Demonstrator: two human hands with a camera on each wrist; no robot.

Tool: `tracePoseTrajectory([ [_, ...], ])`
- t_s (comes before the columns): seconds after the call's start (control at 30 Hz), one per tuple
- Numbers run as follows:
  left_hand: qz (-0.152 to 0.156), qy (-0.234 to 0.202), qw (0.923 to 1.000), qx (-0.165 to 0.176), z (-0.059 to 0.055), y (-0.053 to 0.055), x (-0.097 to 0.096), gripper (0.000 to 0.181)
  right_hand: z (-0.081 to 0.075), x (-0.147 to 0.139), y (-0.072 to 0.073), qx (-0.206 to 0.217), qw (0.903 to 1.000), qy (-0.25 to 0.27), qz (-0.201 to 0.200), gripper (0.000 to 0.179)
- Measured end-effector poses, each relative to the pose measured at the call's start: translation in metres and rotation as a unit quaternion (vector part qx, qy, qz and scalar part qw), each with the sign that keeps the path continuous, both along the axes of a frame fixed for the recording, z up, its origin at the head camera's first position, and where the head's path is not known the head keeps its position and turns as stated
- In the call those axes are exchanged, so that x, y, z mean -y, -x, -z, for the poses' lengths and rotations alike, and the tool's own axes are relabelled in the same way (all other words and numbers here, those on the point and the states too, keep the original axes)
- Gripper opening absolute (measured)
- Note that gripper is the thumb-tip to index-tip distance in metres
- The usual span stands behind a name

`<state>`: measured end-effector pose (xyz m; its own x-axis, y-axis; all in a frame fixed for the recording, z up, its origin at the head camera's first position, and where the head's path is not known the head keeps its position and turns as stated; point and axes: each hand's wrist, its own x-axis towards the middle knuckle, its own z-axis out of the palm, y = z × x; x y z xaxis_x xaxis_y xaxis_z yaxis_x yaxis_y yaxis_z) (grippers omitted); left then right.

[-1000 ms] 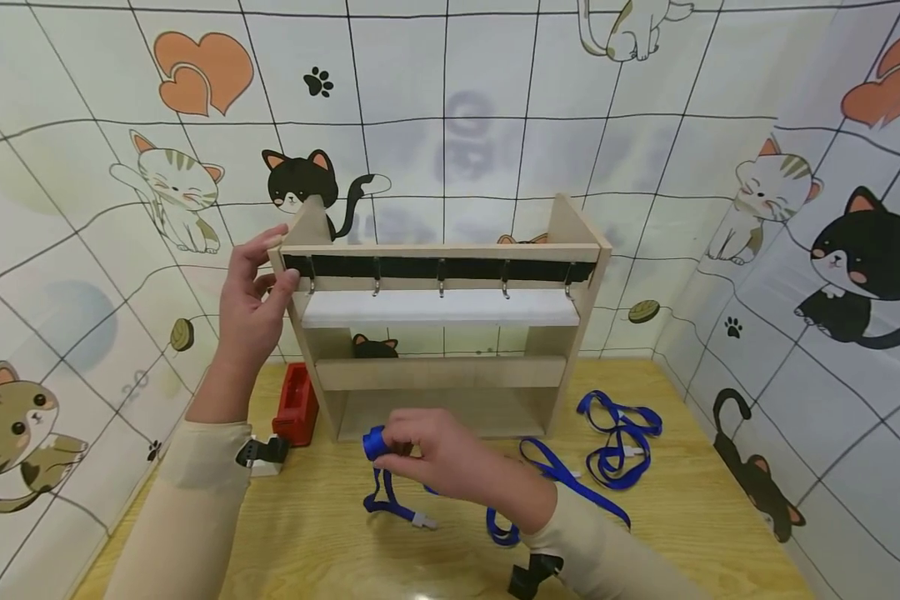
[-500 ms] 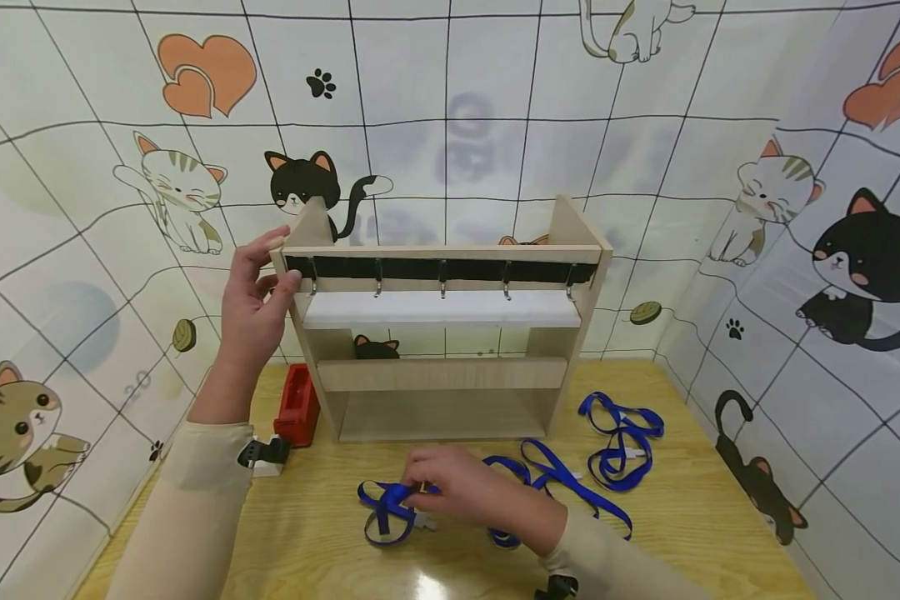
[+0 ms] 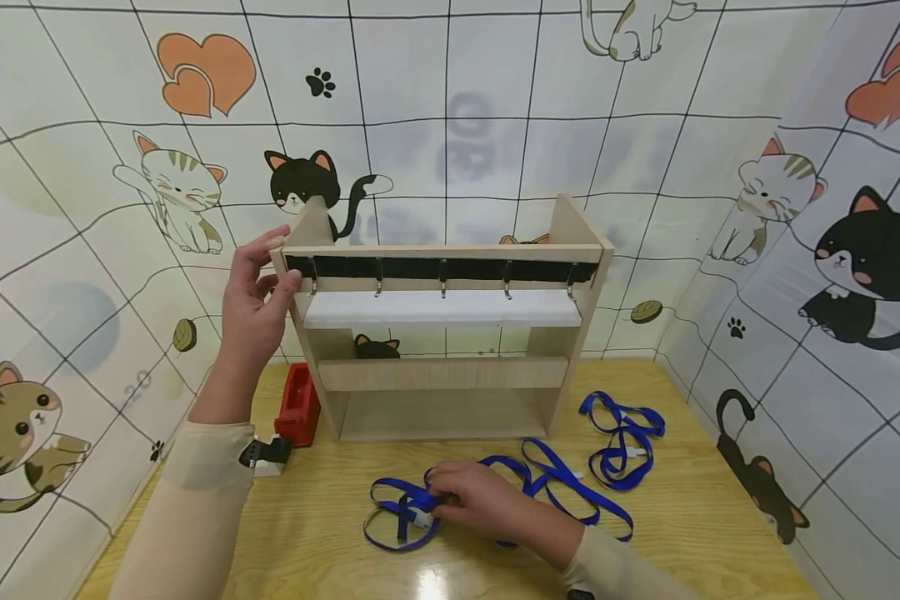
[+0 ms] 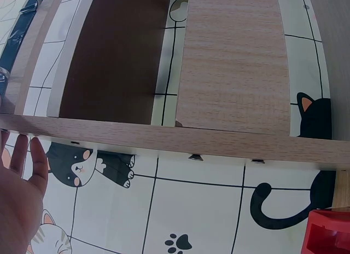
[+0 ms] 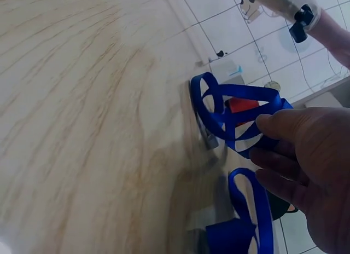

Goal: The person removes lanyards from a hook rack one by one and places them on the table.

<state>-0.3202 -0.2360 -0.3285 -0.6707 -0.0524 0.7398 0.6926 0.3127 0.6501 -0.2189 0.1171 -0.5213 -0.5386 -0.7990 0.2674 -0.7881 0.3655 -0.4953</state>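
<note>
My left hand grips the upper left side of a small wooden shelf unit, thumb on its front and fingers round the outer edge. In the left wrist view, the fingers of that hand lie against the side panel. A blue lanyard lies loosely looped on the table before the shelf, its clear clip within the loops. My right hand pinches its ribbon between thumb and fingers; the right wrist view shows the ribbon at the thumb tip.
Two more blue lanyards lie to the right on the wooden table. A black strip with several metal hooks runs under the shelf's top. A red holder stands left of the unit. Cat-print sheeting surrounds the table.
My right hand has lowered the rolled blue lanyard to the table, where it has loosened into loops, and has shifted slightly right. The left hand stays on the shelf.
</note>
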Motion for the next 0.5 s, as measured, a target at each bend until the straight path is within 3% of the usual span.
tracePoseTrajectory([
  [0.27,0.0,0.0,1.0,0.0,0.0,0.0,-0.001,0.047,0.008,-0.008,-0.001,0.005,0.9998,-0.001,0.019,0.011],
  [0.5,-0.001,0.0,1.0,0.0,0.0,-0.001,-0.001,0.047,0.015,-0.013,-0.001,0.046,0.9978,0.004,0.048,0.013],
])
